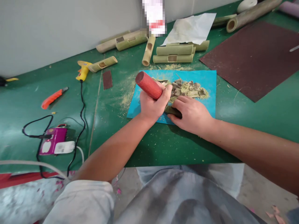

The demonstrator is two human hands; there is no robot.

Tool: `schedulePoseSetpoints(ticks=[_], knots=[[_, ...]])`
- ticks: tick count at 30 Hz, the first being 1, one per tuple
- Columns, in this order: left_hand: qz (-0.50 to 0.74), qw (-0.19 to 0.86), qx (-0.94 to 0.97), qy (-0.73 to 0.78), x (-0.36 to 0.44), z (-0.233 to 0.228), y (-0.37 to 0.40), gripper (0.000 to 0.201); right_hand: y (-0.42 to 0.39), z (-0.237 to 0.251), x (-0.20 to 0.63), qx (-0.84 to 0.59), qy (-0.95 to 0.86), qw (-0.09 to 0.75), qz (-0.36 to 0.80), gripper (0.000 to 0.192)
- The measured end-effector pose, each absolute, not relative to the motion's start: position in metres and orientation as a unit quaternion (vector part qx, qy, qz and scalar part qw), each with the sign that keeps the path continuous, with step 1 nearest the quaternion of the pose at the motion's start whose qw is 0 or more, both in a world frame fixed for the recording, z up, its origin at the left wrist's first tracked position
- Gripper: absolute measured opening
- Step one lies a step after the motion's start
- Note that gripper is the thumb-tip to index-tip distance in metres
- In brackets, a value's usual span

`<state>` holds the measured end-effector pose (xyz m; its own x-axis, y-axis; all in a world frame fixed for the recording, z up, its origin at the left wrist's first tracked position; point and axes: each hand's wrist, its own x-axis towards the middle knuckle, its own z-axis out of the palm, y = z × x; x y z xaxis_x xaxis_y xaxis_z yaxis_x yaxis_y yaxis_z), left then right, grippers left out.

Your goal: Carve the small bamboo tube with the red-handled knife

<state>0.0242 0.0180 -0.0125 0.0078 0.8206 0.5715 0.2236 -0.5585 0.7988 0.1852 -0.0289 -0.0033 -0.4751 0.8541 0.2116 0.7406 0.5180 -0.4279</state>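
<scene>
My left hand (153,107) is wrapped round a thick red round handle (148,84). Its top tilts up toward the far left, and its lower end is hidden behind my fingers. Close beside it, my right hand (192,113) grips a short dark green bamboo piece (172,110), pressing it down over a blue sheet (210,107). Most of that piece is covered by my fingers. Just beyond my hands, a heap of bamboo chips and shavings (190,91) lies on the sheet.
Cut bamboo tubes (174,49) with square openings lie along the back of the green table (112,137). To the left are a yellow glue gun (83,70), an orange utility knife (54,98) and a purple power block (53,140) with cords. A dark brown board (254,59) lies right.
</scene>
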Motion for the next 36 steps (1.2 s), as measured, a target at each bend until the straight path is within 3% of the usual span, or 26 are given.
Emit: schedulePoseSetpoints(ticks=[25, 36], knots=[[0.577, 0.211, 0.717, 0.328, 0.0244, -0.0137, 0.0202, 0.039, -0.0265, -0.0058, 0.1858, -0.471, -0.848, 0.198, 0.139, 0.012], [0.638, 0.279, 0.625, 0.352, 0.0285, -0.0127, 0.0247, 0.055, -0.0288, -0.0028, 0.1844, -0.468, -0.853, 0.192, 0.128, 0.008]])
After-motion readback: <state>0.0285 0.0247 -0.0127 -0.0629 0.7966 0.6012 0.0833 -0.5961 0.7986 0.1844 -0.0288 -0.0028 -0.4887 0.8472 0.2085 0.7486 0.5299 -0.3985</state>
